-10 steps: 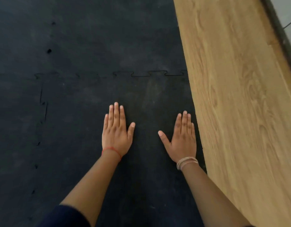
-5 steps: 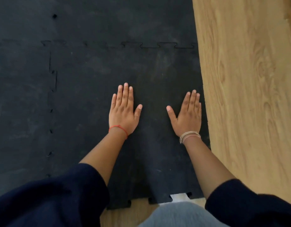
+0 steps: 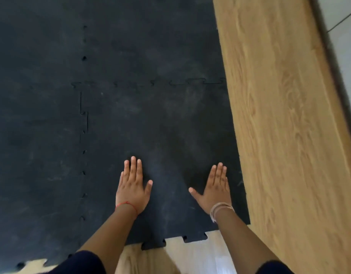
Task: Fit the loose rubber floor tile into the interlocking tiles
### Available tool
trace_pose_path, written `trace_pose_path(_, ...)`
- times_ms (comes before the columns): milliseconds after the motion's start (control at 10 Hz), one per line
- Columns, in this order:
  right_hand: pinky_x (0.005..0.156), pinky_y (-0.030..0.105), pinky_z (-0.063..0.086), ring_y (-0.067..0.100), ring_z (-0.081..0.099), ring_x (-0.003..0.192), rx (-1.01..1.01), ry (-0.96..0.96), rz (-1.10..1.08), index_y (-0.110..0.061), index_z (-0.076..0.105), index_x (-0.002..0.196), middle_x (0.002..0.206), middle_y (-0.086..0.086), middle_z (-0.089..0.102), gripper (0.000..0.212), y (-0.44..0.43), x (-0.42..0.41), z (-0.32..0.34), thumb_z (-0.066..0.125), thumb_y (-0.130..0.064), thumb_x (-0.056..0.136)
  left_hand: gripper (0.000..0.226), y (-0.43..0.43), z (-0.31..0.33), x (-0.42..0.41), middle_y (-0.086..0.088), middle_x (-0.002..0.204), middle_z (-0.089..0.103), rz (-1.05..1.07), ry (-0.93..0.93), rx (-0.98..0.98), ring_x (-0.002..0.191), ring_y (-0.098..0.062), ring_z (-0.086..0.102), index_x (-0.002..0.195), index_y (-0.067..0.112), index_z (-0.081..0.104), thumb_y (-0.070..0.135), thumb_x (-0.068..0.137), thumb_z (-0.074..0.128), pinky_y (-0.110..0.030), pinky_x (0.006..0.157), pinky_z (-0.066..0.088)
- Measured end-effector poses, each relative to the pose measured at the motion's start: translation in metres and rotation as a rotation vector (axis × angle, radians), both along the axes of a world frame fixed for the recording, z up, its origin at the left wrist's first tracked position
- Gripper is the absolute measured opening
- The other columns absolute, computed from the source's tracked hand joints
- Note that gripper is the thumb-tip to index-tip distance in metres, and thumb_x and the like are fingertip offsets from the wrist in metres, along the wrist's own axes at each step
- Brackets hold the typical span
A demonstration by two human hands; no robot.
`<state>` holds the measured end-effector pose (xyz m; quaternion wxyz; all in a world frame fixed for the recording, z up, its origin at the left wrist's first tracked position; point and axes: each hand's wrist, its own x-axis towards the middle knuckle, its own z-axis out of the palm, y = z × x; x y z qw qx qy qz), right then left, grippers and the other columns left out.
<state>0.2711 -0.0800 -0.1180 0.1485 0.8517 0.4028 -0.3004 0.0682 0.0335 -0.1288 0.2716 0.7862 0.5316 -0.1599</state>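
Observation:
A black rubber floor tile [image 3: 160,131] lies flat, joined by jigsaw seams to the tile beyond it [image 3: 150,40] and the tile on its left [image 3: 32,145]. The far seam [image 3: 196,82] shows a thin dark gap near its right end. Small gaps dot the left seam [image 3: 83,119]. My left hand [image 3: 132,186] rests palm down on the tile's near half, fingers together, holding nothing. My right hand [image 3: 215,187] lies flat near the tile's right edge, thumb spread. Toothed tabs [image 3: 194,237] stick out along the near edge.
Wooden flooring [image 3: 285,135] runs along the right of the mats and shows under the near edge [image 3: 150,260]. A dark strip and pale floor [image 3: 344,46] sit at the far right. Dark sleeves cover both upper forearms at the bottom.
The view has shifted back and forth; the hands sit lower in frame than half a second ago. Both palms stay flat on the same tile, in about the same spots.

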Motion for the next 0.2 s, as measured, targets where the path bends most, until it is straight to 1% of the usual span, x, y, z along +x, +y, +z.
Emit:
trace_pose_path(100,0.114,0.037,0.001,0.026,-0.009,0.143,-0.098,0.13,-0.006,-0.009,-0.004,0.147,0.156,0.01,-0.012,0.085,0.024,0.01,0.081,0.037,-0.057,0.091,0.066,0.036,0.071,0.002,-0.007,0.157,0.001,-0.158,0.206,-0.078,0.144,-0.019,-0.004,0.146,0.006,0.003,0.047,0.095,0.017,-0.032,0.117,0.0)
trace_pose_path(200,0.114,0.032,0.006,0.021,-0.004,0.143,0.162,0.177,-0.063,-0.017,0.015,0.148,0.157,0.004,-0.009,0.064,0.009,-0.01,0.182,0.037,-0.047,0.095,0.064,0.046,0.157,0.004,-0.005,0.157,0.004,-0.269,0.179,-0.042,0.143,-0.017,-0.004,0.146,0.007,0.004,0.046,0.096,0.014,-0.031,0.117,-0.001)
